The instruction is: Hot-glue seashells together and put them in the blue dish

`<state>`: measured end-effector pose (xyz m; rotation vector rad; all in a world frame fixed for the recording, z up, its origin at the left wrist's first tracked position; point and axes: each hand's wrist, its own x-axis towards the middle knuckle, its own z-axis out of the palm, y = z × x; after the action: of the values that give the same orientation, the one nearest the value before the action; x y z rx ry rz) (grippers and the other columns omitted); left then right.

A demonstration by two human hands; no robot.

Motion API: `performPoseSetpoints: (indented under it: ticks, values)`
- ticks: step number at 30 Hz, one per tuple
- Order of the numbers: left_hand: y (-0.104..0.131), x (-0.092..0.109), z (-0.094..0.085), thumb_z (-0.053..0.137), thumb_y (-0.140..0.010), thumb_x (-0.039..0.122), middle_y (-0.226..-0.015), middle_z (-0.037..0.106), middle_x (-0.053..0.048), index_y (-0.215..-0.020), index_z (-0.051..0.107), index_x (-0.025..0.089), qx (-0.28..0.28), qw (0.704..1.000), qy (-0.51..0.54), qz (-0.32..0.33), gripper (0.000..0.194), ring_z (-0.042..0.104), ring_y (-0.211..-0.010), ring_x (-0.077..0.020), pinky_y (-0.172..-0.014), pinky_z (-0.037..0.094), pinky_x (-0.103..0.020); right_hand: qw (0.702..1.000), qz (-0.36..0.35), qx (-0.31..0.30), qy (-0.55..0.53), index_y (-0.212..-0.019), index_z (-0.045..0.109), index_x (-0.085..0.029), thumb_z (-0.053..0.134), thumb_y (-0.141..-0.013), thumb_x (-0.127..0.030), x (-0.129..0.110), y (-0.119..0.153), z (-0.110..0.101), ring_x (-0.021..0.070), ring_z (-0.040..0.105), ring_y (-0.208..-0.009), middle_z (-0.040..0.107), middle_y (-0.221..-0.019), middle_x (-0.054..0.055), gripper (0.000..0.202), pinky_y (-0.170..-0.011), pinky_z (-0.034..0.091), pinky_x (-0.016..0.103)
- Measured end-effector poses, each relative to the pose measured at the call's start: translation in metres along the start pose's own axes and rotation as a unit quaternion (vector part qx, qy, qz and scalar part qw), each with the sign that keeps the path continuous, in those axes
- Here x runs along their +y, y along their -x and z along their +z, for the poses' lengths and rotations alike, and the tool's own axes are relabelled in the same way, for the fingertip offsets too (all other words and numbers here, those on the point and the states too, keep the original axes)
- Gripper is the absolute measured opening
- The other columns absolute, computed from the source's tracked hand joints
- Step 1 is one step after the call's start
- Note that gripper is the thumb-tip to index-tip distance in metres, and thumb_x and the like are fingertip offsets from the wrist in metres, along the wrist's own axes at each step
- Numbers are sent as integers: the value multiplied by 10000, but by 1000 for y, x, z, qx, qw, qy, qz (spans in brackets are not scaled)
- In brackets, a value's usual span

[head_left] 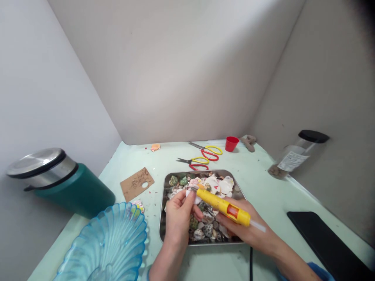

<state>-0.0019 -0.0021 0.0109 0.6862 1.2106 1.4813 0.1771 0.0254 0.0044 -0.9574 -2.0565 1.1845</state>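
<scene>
My right hand is closed around a yellow hot glue gun, with a clear glue stick poking out of its back end. Between the thumb and fingers of my left hand is a small white piece, perhaps a shell; its exact kind is hard to make out. The gun's metal nozzle touches or nearly touches this piece. Both hands are over a metal tray filled with seashells, pale ones at the back and dark spotted ones in front.
Two pairs of scissors lie behind the tray, near a red cup. To the left are a brown card, a blue shell-shaped dish and a green tumbler. A clear jar and a black slab stand right.
</scene>
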Motion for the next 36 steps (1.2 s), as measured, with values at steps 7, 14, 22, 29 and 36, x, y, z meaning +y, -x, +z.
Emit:
performPoseSetpoints:
  ticks: [7,14,22,29,36]
  values:
    - [1,-1,-1,667,-781,410,-379,565,29,-738,584,159,6,1000,-10,13,268,439,-333,-71,-408,367,-158,994,-57,27,85,-777,537,-197,554,-902,-319,-2,-1,1,114,504,-498,544,-580,-34,175,-544,401,240]
    - [0,-1,0,678,-771,426,-397,573,30,-777,605,150,14,1000,-4,15,285,452,-345,-78,-415,382,-171,990,-80,47,103,-837,590,-192,554,-899,-307,-3,-1,1,125,531,-559,591,-657,-12,136,-577,404,242]
    - [0,4,1,743,-711,364,-437,538,61,-744,596,139,31,997,64,-6,271,463,-354,-61,-389,345,-158,997,-1,65,32,-782,512,-206,556,-909,-348,5,2,3,112,488,-473,514,-534,-51,195,-498,398,229]
    - [-1,6,-1,763,-691,356,-494,543,69,-783,606,129,50,995,88,0,290,460,-357,-51,-377,341,-159,998,-7,54,24,-762,506,-204,562,-903,-343,3,1,2,106,476,-482,507,-578,-42,206,-471,388,220]
    - [0,7,-1,754,-706,373,-457,541,69,-825,624,131,56,994,89,7,300,456,-361,-56,-389,337,-156,999,-12,31,41,-742,491,-206,537,-922,-344,1,1,0,108,493,-470,521,-548,-44,231,-481,403,222]
